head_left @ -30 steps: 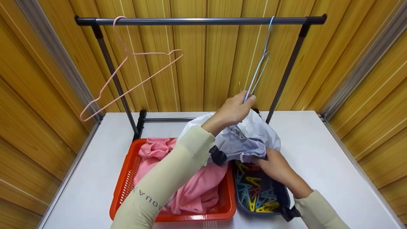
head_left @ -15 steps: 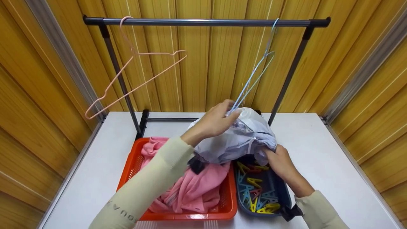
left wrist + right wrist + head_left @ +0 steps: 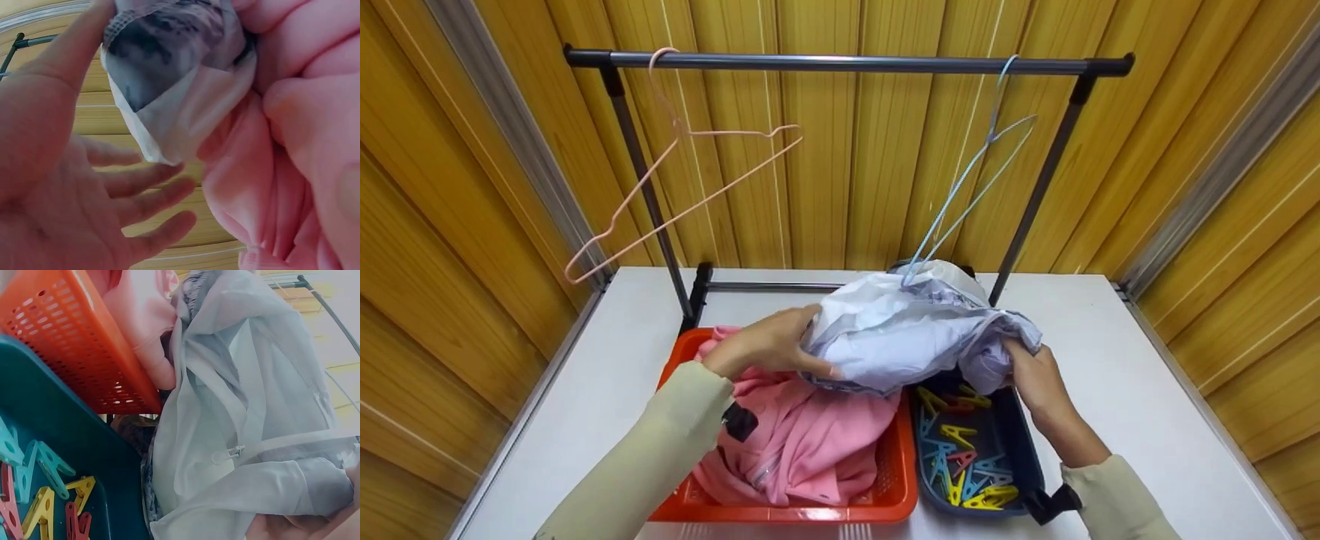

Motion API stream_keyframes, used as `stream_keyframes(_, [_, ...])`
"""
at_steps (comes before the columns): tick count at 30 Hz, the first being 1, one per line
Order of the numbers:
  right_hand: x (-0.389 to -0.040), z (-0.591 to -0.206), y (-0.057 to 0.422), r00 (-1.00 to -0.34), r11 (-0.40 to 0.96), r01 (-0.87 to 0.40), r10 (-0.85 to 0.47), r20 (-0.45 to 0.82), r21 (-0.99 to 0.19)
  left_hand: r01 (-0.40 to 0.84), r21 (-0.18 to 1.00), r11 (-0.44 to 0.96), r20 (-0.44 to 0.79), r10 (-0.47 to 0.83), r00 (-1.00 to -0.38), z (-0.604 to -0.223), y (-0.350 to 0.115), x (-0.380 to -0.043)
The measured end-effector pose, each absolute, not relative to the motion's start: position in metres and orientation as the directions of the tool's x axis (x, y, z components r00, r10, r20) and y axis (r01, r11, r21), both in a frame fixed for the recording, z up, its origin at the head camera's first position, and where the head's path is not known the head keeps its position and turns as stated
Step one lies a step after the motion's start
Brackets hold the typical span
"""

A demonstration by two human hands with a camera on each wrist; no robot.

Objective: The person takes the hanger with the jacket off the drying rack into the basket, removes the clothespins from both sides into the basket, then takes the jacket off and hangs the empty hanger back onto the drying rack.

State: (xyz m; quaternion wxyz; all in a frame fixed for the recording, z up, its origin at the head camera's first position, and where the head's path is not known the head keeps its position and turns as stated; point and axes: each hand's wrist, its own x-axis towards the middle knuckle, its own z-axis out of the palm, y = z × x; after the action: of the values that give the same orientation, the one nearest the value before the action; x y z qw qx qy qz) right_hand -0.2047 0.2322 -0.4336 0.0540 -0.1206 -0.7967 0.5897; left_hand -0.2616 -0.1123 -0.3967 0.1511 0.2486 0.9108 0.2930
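A thin, pale grey-white jacket (image 3: 885, 337) with a zip along its edge is spread between both hands, over the basket and the clothespin bin. My right hand (image 3: 1039, 382) grips a gathered edge of it, with the zip pull (image 3: 228, 454) showing in the right wrist view. At the jacket's left edge is my left hand (image 3: 772, 341), its fingers (image 3: 152, 199) spread and fairly straight in the left wrist view. A light blue wire hanger (image 3: 960, 187) hangs from the rail, and its lower end reaches into the jacket's opening.
A pink wire hanger (image 3: 690, 202) hangs at the left of the dark rail (image 3: 840, 63). Pink clothing (image 3: 810, 442) fills an orange-red basket (image 3: 780, 514). Beside it, a dark blue bin (image 3: 1031, 450) holds several coloured clothespins (image 3: 960, 435). Wood-patterned walls surround the white table (image 3: 1147, 390).
My left hand lets go of the blue hanger and moves down and left to the jacket's edge. The hanger's lower end is now inside the jacket, which my right hand keeps holding.
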Motion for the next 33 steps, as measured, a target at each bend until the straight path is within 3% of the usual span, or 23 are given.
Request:
stream_keyframes(4, [-0.205, -0.43, 0.229, -0.966, 0.146, 0.128, 0.241, -0.09, -0.981, 0.37, 0.601, 0.708, -0.121, 0.538, -0.834, -0.399, -0.112, -0.261])
stream_keyframes(9, [-0.2, -0.43, 0.223, -0.981, 0.105, 0.069, 0.186, -0.049, -0.992, 0.43, 0.617, 0.659, 0.045, 0.515, -0.856, -0.403, -0.101, -0.261])
stream_keyframes(13, [-0.194, -0.428, 0.213, -0.988, 0.17, 0.049, 0.155, -0.023, -0.984, 0.435, 0.674, 0.597, 0.154, 0.462, -0.873, -0.406, -0.085, -0.256])
stream_keyframes(18, [-0.183, -0.424, 0.193, -0.996, 0.239, 0.043, 0.092, -0.022, -0.97, 0.38, 0.768, 0.516, 0.183, 0.392, -0.902, -0.406, -0.056, -0.243])
stream_keyframes(22, [-0.176, -0.424, 0.182, -0.997, 0.383, -0.051, -0.07, 0.026, -0.922, 0.312, 0.853, 0.419, 0.159, 0.362, -0.919, -0.402, -0.032, -0.232])
stream_keyframes(27, [-0.174, -0.427, 0.178, -0.95, 0.534, -0.249, -0.296, 0.097, -0.808, 0.315, 0.871, 0.376, 0.162, 0.385, -0.908, -0.397, -0.011, -0.219])
stream_keyframes(30, [-0.176, -0.431, 0.174, -0.95, 0.553, -0.27, -0.286, 0.126, -0.788, 0.346, 0.856, 0.385, 0.163, 0.433, -0.887, -0.395, -0.004, -0.211])
stream_keyframes(33, [-0.176, -0.436, 0.173, -0.972, 0.561, -0.218, -0.194, 0.13, -0.798, 0.409, 0.824, 0.392, 0.164, 0.526, -0.834, -0.395, -0.001, -0.203])
